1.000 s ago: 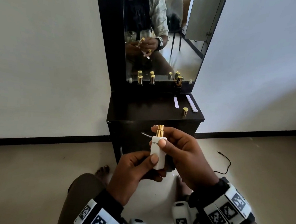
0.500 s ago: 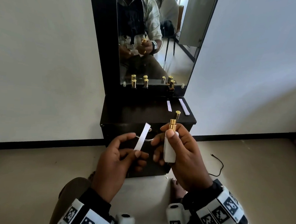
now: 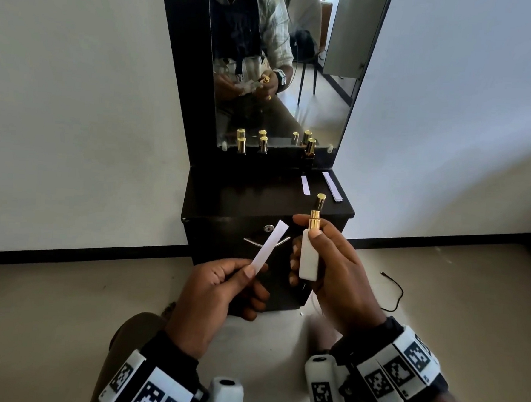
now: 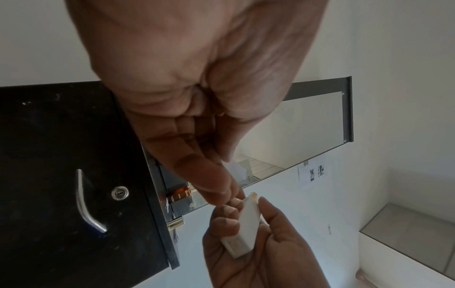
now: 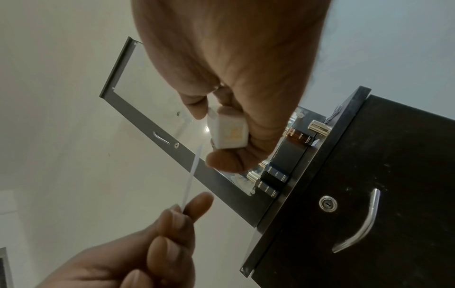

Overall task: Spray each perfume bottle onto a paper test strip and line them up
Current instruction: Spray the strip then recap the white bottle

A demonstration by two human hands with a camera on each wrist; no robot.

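My right hand grips a white perfume bottle upright, its uncapped gold sprayer on top and my forefinger resting over it. My left hand pinches the lower end of a white paper test strip that slants up toward the sprayer. In the right wrist view the bottle base faces the camera and the strip shows edge-on. The left wrist view shows the bottle in my right palm. Three dark bottles with gold caps stand before the mirror.
On the black dresser top lie two paper strips and a loose gold cap near the front right. The mirror rises behind. A drawer with metal handle and lock faces me. A black cable lies on the floor.
My left hand let go of the bottle's base and now holds the test strip up beside it. The bottle shifted right in my right hand.
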